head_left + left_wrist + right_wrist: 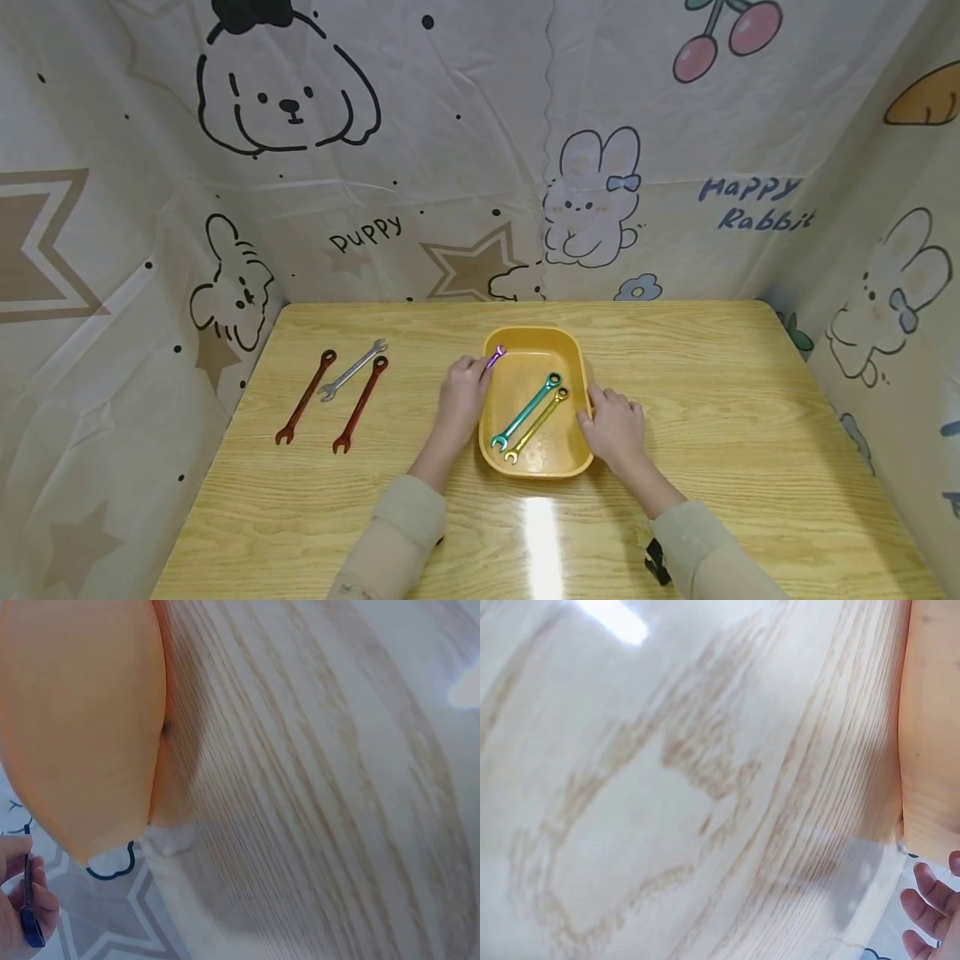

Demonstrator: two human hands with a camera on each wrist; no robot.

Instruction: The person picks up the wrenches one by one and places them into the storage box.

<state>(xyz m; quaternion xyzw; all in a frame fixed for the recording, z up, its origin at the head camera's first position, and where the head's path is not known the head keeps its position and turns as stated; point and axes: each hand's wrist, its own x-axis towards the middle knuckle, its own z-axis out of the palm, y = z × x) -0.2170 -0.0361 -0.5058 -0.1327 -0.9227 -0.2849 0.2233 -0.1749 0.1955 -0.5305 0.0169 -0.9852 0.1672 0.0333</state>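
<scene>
Between its thumb and fingers, my left hand [463, 392] pinches a small purple wrench [496, 357] at the left rim of a yellow plastic tray [534, 477]. The left wrist view shows this wrench [28, 896] dark in the fingers. Inside the tray lie a teal ratcheting combination wrench [527, 413] and a gold one [537, 426], side by side at a slant. My right hand [617, 427] holds the tray's right rim, thumb over the inner side. Its other fingers [930, 904] are loosely bent outside the wall in the right wrist view.
On the table [697, 367], left of the tray, lie a red combination wrench [306, 398], a silver open-end wrench [352, 372] and another red wrench [362, 406]. Patterned cloth [450, 167] encloses the table's back and sides. A black object [657, 562] sits by the right sleeve.
</scene>
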